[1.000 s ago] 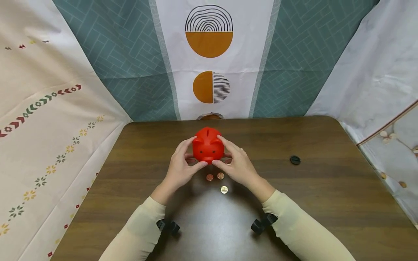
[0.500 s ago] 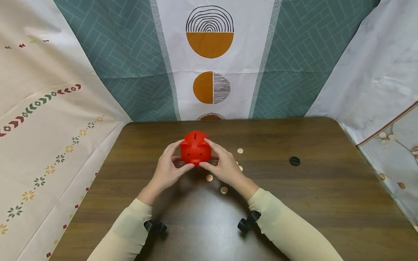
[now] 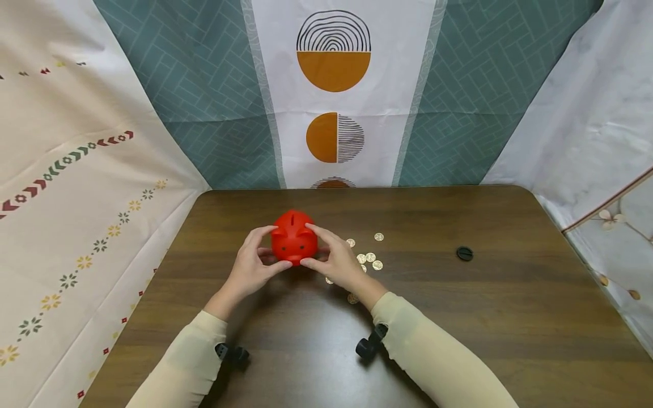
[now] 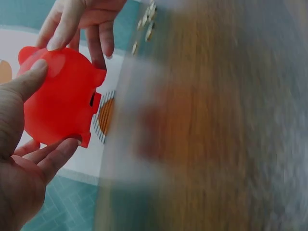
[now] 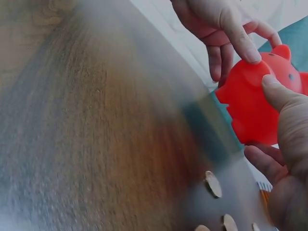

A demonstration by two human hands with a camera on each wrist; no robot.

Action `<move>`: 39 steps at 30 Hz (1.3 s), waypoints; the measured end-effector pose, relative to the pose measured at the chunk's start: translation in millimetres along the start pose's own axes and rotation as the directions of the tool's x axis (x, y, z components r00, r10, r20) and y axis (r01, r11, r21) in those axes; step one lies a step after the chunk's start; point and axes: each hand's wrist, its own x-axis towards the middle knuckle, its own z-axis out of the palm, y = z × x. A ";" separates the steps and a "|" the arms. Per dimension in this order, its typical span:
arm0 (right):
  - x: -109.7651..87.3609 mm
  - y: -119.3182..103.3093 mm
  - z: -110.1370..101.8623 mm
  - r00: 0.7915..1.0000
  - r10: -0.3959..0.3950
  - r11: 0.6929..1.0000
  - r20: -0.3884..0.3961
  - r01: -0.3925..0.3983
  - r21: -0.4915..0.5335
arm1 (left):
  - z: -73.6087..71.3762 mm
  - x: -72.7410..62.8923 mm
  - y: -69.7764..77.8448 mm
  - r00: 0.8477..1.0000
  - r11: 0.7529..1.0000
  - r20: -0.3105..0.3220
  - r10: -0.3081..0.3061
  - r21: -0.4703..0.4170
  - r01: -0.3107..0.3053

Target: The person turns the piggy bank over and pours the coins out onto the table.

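A red piggy bank (image 3: 294,243) is held upright above the table by both hands, its snout facing me and its slot on top. My left hand (image 3: 253,266) grips its left side, thumb by the snout. From the other side my right hand (image 3: 339,266) holds it the same way. In the left wrist view, the underside of the piggy bank (image 4: 62,96) shows a dark opening between its feet. Several gold-coloured coins (image 3: 370,257) lie on the table beside and partly behind my right hand; some coins (image 5: 213,184) also show in the right wrist view.
A round black plug-like disc (image 3: 465,253) lies on the right part of the brown wooden table (image 3: 510,317). Patterned cloths hang behind the table and at both sides, with a teal and white cloth (image 3: 336,102) at the back.
Both hands have moved left and slightly nearer with the piggy bank. More coins now lie on the table to its right, where only a few showed before.
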 end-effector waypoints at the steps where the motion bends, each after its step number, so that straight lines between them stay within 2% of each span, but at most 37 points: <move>1: 0.3 0.9 1.7 1.000 0.011 1.000 0.003 -0.011 0.002 | -0.5 -0.4 -2.0 1.000 1.000 0.002 -0.003 -0.001 0.003; 7: 2.9 7.5 14.2 0.999 0.034 0.999 0.005 -0.034 -0.028 | -5.7 -2.8 -13.3 0.999 1.000 0.019 -0.027 -0.009 0.027; 15: 5.6 8.5 25.7 1.000 0.023 1.000 0.017 -0.023 0.006 | -12.3 -6.2 -21.2 0.997 0.998 0.054 -0.061 0.004 0.061; 24: 5.8 13.5 30.9 1.000 0.027 1.000 0.014 -0.027 -0.002 | -17.5 -6.9 5.5 0.995 0.999 0.091 -0.050 -0.009 0.051; 26: 5.8 13.8 31.5 1.000 0.027 1.000 0.011 -0.027 -0.008 | -16.2 -6.4 0.2 0.994 0.998 0.094 -0.053 -0.009 0.054; 32: 5.9 13.7 33.5 0.999 0.032 0.999 0.009 -0.032 -0.041 | -11.4 -4.9 -27.9 0.992 0.997 0.102 -0.079 0.011 0.078; 39: 7.4 10.8 35.9 0.999 0.046 0.995 -0.002 -0.046 -0.088 | -13.0 -4.7 -33.8 0.990 0.996 0.112 -0.086 -0.010 0.088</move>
